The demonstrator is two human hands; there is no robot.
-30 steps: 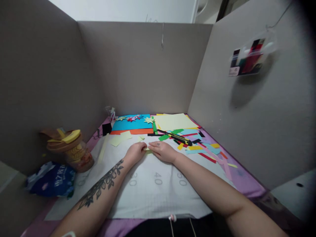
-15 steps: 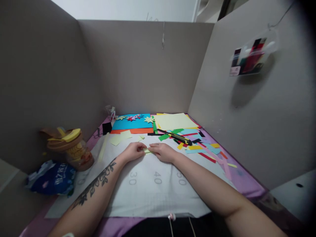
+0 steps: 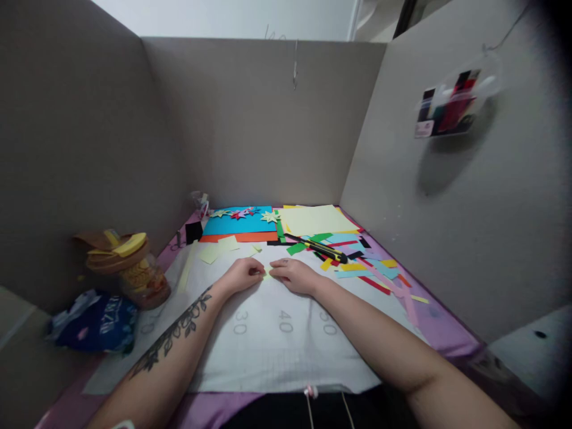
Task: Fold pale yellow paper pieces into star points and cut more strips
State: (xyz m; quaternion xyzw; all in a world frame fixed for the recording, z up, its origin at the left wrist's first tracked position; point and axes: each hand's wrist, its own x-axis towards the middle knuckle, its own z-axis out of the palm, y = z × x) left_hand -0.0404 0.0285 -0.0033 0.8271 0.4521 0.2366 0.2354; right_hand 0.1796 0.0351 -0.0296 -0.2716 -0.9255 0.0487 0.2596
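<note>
A small piece of pale yellow-green paper [image 3: 267,274] lies between my two hands, mostly covered by the fingertips. My left hand [image 3: 243,275] is closed with its fingers pinching the paper's left side. From the other side my right hand [image 3: 294,276] pinches it, fingers bent over the right edge. Both hands rest low on a white mat printed with numbers [image 3: 286,351]. Just beyond them are loose pale yellow paper squares [image 3: 217,249] and a small folded pale piece [image 3: 256,249].
A black and yellow utility knife [image 3: 328,252] lies among coloured paper strips [image 3: 366,271] at right. Folded paper stars [image 3: 239,214] sit on blue paper [image 3: 241,225] at the back, beside a pale sheet [image 3: 317,220]. A lidded cup [image 3: 143,280] and blue packet [image 3: 96,322] stand left.
My fingertips have drawn slightly apart, and less of the pale paper shows between them. Its visible part looks smaller and narrower. The other things stay where they were.
</note>
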